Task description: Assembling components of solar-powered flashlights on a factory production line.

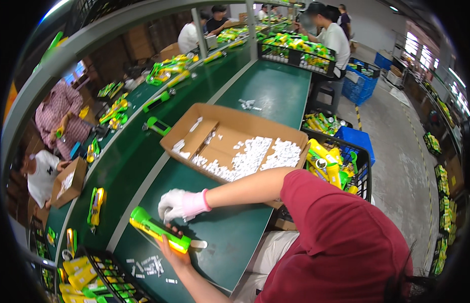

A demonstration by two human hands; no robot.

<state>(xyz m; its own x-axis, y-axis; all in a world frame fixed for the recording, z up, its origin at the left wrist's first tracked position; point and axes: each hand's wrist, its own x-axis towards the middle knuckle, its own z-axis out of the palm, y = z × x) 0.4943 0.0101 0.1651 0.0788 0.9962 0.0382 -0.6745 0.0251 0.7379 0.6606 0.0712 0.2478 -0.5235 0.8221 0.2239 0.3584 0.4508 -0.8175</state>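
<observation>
My left hand (173, 243), bare, is wrapped round a green-and-yellow flashlight (153, 228) and holds it tilted above the green work surface. Just over its upper side is my right hand (178, 205), in a white glove with a pink cuff. Its fingers are curled together, and whatever they may pinch is hidden. A small white rounded piece (198, 244) shows by the flashlight's near end. Beyond my right forearm stands an open cardboard box (235, 118) with many small white pieces (252, 154) in it. More white strips (149, 266) lie loose near my left hand.
A green conveyor belt (129, 154) runs alongside, carrying flashlights. Black crates of flashlights stand at the lower left (106, 275) and right (364, 177), near a blue bin (359, 139). Several people work across the belt and at the far end. A metal frame (93, 48) arches overhead.
</observation>
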